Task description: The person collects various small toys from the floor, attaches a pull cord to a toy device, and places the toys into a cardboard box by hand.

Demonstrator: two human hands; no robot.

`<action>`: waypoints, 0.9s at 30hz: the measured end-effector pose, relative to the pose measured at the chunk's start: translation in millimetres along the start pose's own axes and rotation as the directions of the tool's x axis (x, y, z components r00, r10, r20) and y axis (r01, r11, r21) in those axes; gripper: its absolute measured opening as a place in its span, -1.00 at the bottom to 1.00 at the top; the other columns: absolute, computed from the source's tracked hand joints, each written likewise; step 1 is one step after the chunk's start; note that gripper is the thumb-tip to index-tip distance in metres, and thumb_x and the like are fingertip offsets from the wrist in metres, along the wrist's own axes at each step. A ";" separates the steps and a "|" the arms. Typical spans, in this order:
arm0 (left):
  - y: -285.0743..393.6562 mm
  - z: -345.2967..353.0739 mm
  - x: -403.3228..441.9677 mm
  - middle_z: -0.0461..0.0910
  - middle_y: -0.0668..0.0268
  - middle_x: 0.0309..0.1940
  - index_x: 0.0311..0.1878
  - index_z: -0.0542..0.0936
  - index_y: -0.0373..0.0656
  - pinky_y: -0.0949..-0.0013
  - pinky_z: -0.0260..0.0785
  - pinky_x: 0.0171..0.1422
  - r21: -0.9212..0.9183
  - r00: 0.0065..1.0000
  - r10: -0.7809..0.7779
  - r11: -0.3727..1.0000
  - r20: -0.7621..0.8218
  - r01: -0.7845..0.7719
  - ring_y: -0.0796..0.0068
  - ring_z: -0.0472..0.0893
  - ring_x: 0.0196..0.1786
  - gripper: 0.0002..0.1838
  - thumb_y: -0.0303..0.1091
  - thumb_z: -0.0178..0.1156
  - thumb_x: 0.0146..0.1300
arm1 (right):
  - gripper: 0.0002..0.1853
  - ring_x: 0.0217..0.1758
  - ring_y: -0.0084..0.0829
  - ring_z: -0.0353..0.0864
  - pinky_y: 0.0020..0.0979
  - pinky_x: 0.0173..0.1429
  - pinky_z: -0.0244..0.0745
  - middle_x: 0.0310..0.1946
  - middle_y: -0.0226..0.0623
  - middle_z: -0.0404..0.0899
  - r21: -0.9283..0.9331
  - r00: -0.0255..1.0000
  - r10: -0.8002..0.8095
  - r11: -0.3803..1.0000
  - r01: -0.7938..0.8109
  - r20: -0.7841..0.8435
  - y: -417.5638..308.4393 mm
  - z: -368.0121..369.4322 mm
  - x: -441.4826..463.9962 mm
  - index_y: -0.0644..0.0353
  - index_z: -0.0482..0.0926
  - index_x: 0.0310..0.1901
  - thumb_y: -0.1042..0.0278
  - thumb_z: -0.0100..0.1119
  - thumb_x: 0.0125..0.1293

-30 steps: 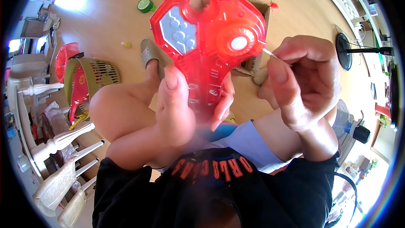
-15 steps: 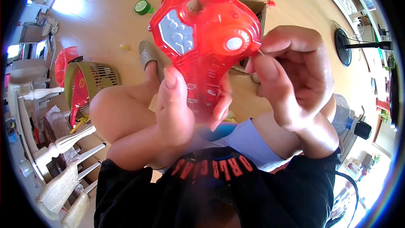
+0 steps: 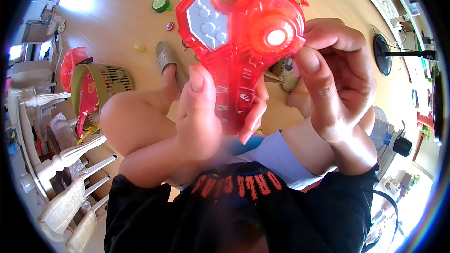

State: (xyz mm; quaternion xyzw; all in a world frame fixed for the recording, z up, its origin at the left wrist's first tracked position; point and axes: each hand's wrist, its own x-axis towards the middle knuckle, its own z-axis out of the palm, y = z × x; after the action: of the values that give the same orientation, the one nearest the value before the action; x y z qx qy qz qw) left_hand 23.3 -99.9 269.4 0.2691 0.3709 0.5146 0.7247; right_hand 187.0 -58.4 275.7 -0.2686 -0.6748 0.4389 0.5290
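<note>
Fingers (image 3: 323, 89) of the right hand (image 3: 344, 77): thumb and forefinger drawn together at the right edge of the red toy (image 3: 234, 63), tips close to its small projecting tab; cannot tell whether anything is pinched between them; other fingers curled in toward the palm. Left hand (image 3: 199, 124): wrapped round the toy's handle, thumb laid up the left side, fingertips showing along the right. Toy: translucent red plastic, held upright before the body, two prongs at the upper end with a rounded opening between; silver panel (image 3: 206, 21) on the left face, round dial with a white centre (image 3: 275, 38) on the right. Next outward: black shirt (image 3: 239, 220) with reddish lettering, pale shorts (image 3: 290, 159), grey perforated sandal (image 3: 165, 56) on the left foot. On the floor (image 3: 117, 28): green round item (image 3: 161, 3), small red disc (image 3: 169, 26) and small yellowish piece (image 3: 139, 48), all well apart. Left side: olive slotted basket (image 3: 116, 79) with red material (image 3: 89, 103) in it, white turned furniture legs (image 3: 70, 154). Right side: clear container (image 3: 378, 129) with a dark top, black round base (image 3: 382, 56) farther off
</note>
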 end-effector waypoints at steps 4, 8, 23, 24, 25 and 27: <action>0.3 -1.7 0.9 0.28 0.35 -0.81 -0.34 0.37 -0.16 0.47 0.03 -0.78 -0.047 0.999 0.027 0.998 -0.022 -0.028 0.48 0.19 -0.86 -0.07 0.67 -0.49 0.14 | -0.74 -0.12 -0.55 0.47 -0.51 -0.01 0.40 -0.06 -0.17 0.49 -0.057 0.998 -0.055 0.997 0.057 0.037 2.5 -5.0 2.5 0.33 0.35 0.07 0.51 0.03 0.39; 1.0 -19.7 4.6 0.45 0.22 -0.64 -0.14 0.44 -0.34 0.42 0.27 -0.58 -0.270 0.973 0.068 0.963 0.220 -0.006 0.45 0.41 -0.66 -0.02 0.60 -0.37 0.21 | -0.64 -0.18 -0.54 0.43 -0.49 -0.08 0.37 -0.05 -0.18 0.49 0.191 0.996 0.088 0.978 -0.081 -0.029 9.2 3.9 4.4 0.34 0.30 0.14 0.43 0.04 0.37; 2.1 -2.3 1.4 0.29 0.34 -0.80 -0.35 0.38 -0.16 0.45 0.08 -0.75 -0.033 1.000 -0.001 0.999 0.017 0.002 0.45 0.24 -0.84 -0.06 0.67 -0.50 0.14 | -0.83 -0.20 -0.53 0.44 -0.52 -0.04 0.36 -0.05 -0.19 0.49 0.144 1.000 0.009 0.990 -0.005 -0.023 9.9 4.1 1.8 0.34 0.45 -0.02 0.60 0.03 0.38; 1.6 -1.4 1.6 0.28 0.34 -0.80 -0.36 0.38 -0.16 0.45 0.08 -0.76 -0.050 1.000 0.006 0.999 -0.003 -0.006 0.46 0.24 -0.84 -0.06 0.67 -0.50 0.14 | -0.82 -0.19 -0.53 0.44 -0.52 -0.03 0.36 -0.05 -0.19 0.48 0.151 1.000 0.004 0.989 -0.003 -0.002 9.9 2.0 2.6 0.34 0.45 -0.01 0.61 0.03 0.38; 1.0 0.0 2.0 0.27 0.34 -0.80 -0.36 0.38 -0.16 0.46 0.08 -0.76 -0.067 1.000 0.015 0.998 -0.023 -0.016 0.46 0.23 -0.84 -0.07 0.67 -0.49 0.14 | -0.81 -0.17 -0.53 0.45 -0.52 -0.01 0.35 -0.03 -0.19 0.48 0.197 1.000 0.005 0.980 -0.011 0.031 10.4 -3.4 4.0 0.34 0.46 0.00 0.62 0.02 0.37; 0.9 2.1 2.3 0.26 0.34 -0.80 -0.36 0.38 -0.16 0.46 0.07 -0.76 -0.071 0.998 0.033 0.997 -0.057 -0.037 0.46 0.22 -0.84 -0.07 0.66 -0.48 0.15 | -0.78 -0.14 -0.54 0.45 -0.53 0.03 0.35 -0.01 -0.19 0.47 0.203 0.998 -0.003 0.979 -0.009 0.057 11.4 -7.5 4.4 0.35 0.46 0.02 0.63 0.01 0.37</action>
State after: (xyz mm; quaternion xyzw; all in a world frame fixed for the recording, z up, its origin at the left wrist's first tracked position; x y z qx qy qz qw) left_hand 25.0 -97.5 270.7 0.2349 0.3674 0.5476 0.7142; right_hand 191.7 -47.1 268.3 -0.2017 -0.6407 0.5138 0.5336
